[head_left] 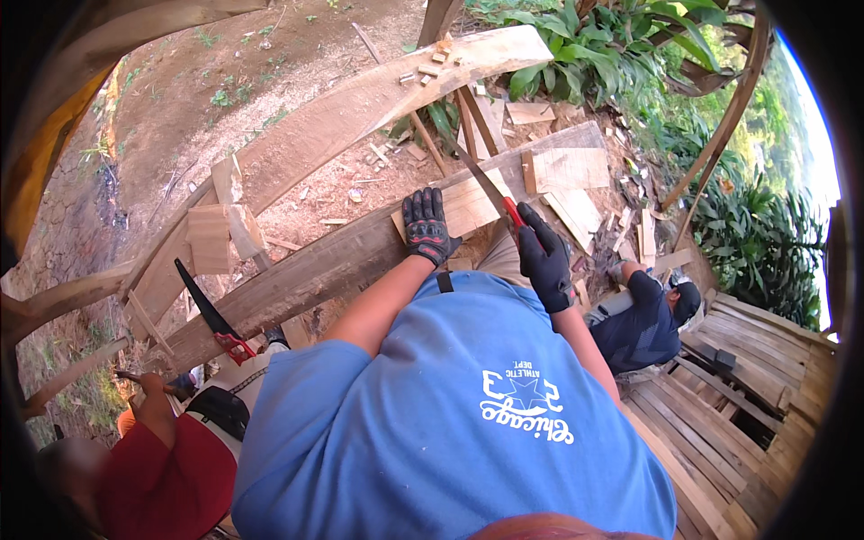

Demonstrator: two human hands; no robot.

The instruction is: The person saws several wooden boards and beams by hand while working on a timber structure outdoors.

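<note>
My left hand (427,225), in a black glove with red trim, lies flat with its fingers stretched out on the left end of a pale wooden board (472,205). That board rests on a long, weathered beam (306,273). My right hand (544,258), also in a black glove, is closed around the red handle of a hand saw (486,184). The saw's blade slants up and to the left across the board's far part. Whether its teeth touch the wood I cannot tell.
A thick curved timber (351,112) with small offcuts on it runs behind the beam. At lower left a person in red (171,463) sits near another red-handled saw (214,315). A person in dark clothes (643,319) crouches at right beside a slatted wooden platform (711,423). Wood scraps litter the ground.
</note>
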